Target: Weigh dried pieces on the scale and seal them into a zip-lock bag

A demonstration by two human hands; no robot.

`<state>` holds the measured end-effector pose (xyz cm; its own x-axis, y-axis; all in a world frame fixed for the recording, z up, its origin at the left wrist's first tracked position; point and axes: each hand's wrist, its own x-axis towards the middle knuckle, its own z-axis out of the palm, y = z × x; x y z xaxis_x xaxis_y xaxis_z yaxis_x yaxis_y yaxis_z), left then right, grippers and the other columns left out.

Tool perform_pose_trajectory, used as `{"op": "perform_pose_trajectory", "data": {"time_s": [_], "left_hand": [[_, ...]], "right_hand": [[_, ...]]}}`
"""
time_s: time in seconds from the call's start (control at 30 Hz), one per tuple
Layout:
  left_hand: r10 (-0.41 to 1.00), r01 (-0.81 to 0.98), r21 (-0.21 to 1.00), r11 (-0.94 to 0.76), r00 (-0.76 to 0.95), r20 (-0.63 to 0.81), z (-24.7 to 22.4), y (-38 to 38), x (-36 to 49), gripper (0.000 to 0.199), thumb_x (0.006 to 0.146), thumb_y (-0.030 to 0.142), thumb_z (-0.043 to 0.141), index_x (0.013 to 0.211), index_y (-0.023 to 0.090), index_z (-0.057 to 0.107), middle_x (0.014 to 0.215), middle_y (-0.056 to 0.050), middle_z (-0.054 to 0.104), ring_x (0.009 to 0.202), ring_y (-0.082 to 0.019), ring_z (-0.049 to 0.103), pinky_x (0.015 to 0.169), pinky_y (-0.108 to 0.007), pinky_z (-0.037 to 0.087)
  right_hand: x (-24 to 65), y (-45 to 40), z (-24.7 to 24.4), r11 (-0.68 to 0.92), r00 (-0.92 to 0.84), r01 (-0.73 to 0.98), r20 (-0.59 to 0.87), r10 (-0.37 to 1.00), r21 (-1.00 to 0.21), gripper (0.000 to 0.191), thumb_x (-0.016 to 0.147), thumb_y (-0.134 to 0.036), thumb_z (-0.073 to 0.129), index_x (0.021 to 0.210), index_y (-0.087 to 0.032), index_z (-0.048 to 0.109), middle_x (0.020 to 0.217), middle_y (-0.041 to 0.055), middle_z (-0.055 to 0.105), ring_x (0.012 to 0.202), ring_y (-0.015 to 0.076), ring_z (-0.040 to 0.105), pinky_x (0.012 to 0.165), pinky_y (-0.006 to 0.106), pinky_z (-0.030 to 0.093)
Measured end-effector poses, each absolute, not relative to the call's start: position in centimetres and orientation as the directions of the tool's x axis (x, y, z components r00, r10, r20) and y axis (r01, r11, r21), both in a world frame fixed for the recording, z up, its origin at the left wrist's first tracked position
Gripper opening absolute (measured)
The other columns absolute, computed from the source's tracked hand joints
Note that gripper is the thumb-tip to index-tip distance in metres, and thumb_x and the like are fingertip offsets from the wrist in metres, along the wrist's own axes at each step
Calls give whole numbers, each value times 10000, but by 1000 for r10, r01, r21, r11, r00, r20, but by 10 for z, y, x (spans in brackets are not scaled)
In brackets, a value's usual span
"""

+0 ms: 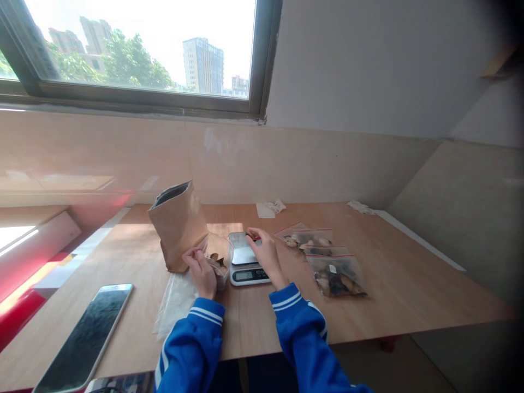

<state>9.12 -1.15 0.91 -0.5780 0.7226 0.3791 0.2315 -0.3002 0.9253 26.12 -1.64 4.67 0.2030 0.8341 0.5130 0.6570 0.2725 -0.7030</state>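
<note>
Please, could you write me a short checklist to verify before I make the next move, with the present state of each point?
1. Left hand at the clear bag of dried pieces: ok.
2. Right hand above the scale: ok.
3. Number on the display readable: cannot tell, too small.
4. Paper bag standing, mouth open: ok.
5. Nearest filled bag lying apart from the scale: ok.
6. Phone away from both hands: ok.

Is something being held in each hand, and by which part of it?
Left hand: the clear bag, by its left side. Right hand: seemingly a small dark piece; which part is unclear.
</note>
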Motion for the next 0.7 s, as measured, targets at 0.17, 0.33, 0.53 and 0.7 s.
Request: {"op": "perform_pose_trajectory", "data": {"time_s": [0.17, 0.33, 0.53, 0.7], "left_hand": [[731, 207, 925, -318, -568, 378, 7, -11, 91, 230, 908, 410, 380, 963, 198, 449, 923, -75, 580, 877, -202, 578, 820, -346, 433], [726, 191, 935, -297, -591, 352, 7, -14, 89, 224, 905, 407, 385, 951, 197, 450, 902, -57, 567, 829, -191, 567, 789, -342, 433], [707, 164, 933, -320, -614, 351, 14, -14, 92, 209, 896, 389, 402, 930, 190, 456, 899, -57, 547, 862, -196, 548, 822, -351, 417], [708, 4, 939, -343, -656, 261, 21, -26, 108, 234, 901, 417, 379, 947, 198, 446, 916, -38, 515, 873, -176, 539, 830, -349, 421]], "right_hand": [[217, -25, 91, 504, -57, 570, 581, 812, -649, 216, 873, -353, 567, 1041, -239, 639, 1046, 45, 665, 1010, 193, 588, 911, 340, 415], [225, -32, 78, 469, 71, 527, 586, 807, -709, 231, 929, -327, 456, 1044, -229, 630, 1091, 62, 614, 1080, 197, 537, 957, 357, 404], [233, -70, 33, 355, 120, 452, 450, 885, -819, 300, 885, -425, 501, 1087, -211, 563, 1073, 89, 594, 936, 206, 571, 825, 350, 504], [204, -93, 31, 352, 162, 431, 455, 876, -831, 500, 771, -419, 661, 1192, -207, 496, 1133, 98, 587, 1015, 228, 570, 886, 372, 500]]}}
